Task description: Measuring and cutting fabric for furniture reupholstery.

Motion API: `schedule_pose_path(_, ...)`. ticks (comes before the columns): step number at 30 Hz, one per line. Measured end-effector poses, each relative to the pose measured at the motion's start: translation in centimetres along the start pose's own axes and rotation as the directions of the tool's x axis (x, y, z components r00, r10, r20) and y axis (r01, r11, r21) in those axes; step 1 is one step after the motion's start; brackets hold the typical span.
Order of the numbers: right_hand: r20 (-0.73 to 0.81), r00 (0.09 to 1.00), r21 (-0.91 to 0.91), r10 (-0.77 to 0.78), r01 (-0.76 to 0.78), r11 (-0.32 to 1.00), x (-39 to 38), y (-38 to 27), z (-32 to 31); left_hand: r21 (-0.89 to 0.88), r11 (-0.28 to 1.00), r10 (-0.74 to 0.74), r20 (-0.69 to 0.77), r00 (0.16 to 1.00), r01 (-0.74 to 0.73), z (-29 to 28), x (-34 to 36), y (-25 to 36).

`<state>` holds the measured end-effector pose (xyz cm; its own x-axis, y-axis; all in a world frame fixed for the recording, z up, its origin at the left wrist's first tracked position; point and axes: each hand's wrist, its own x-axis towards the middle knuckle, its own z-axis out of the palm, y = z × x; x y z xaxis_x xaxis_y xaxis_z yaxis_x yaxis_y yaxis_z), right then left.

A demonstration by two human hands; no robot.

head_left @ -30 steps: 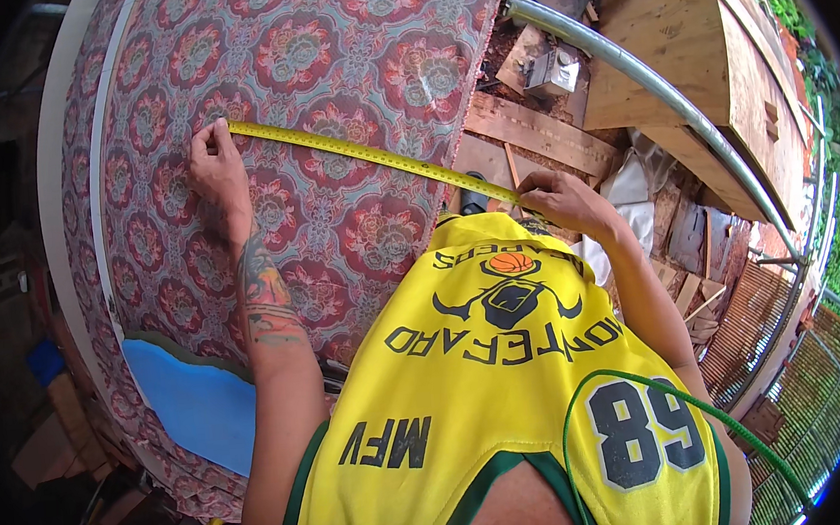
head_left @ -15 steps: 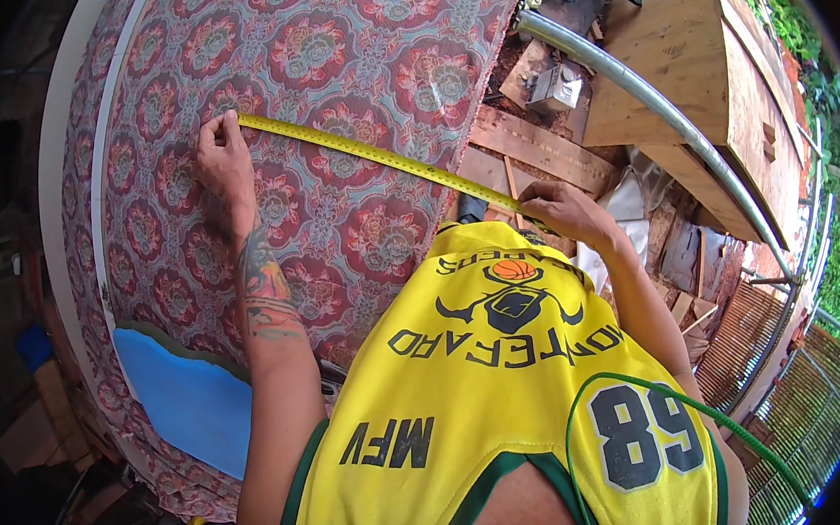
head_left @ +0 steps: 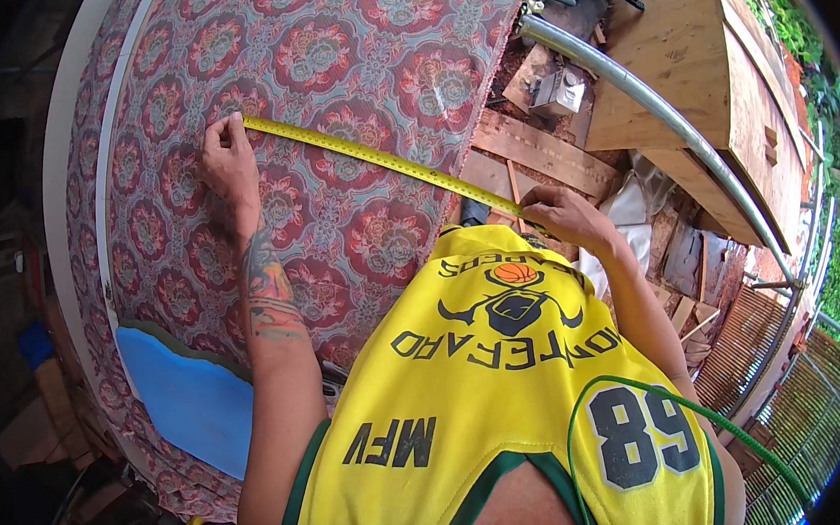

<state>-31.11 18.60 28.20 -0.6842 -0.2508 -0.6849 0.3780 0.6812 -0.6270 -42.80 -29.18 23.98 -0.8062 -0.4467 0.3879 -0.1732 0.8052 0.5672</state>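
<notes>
A yellow measuring tape (head_left: 362, 154) stretches taut between my two hands, slanting down from left to right. My left hand (head_left: 232, 169) pinches its far left end between thumb and fingertips, over the fabric. Beyond the fabric's right edge, my right hand (head_left: 566, 215) grips the other end of the tape; what else sits in that palm is hidden. Under the tape lies a patterned red and grey-blue fabric (head_left: 325, 63), spread over a broad surface.
A blue sheet (head_left: 183, 390) lies at the fabric's lower left. On the right stand a plywood box (head_left: 660, 56) and a curved metal pipe (head_left: 659, 105). Wooden boards (head_left: 545, 154) and scraps cover the ground below. A green cord (head_left: 728, 421) crosses my yellow jersey (head_left: 487, 356).
The view has shifted slightly. Both hands keep their hold, and the tape stays stretched across the fabric in nearly the same place.
</notes>
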Motion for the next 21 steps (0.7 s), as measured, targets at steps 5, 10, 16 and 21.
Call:
schedule_pose_path(5,0.004,1.0,0.038,0.01,-0.01,0.999,-0.22,-0.21,0.01,-0.002,1.0,0.005,-0.01,1.0,-0.005,-0.1,0.03,-0.26)
schedule_pose_path(10,-0.001,0.999,0.067,-0.04,0.04,0.997,-0.07,0.21,0.11,0.001,1.0,-0.013,0.007,1.0,0.013,0.07,0.09,-0.31)
schedule_pose_path(16,-0.001,0.999,0.045,-0.044,0.044,0.998,-0.08,0.03,0.16,-0.011,1.0,0.013,-0.009,1.0,-0.013,-0.2,0.04,0.08)
schedule_pose_path(21,0.019,0.998,0.037,-0.062,0.062,0.997,-0.19,0.14,0.03,-0.016,1.0,-0.001,-0.009,1.0,0.001,-0.49,-0.06,0.63)
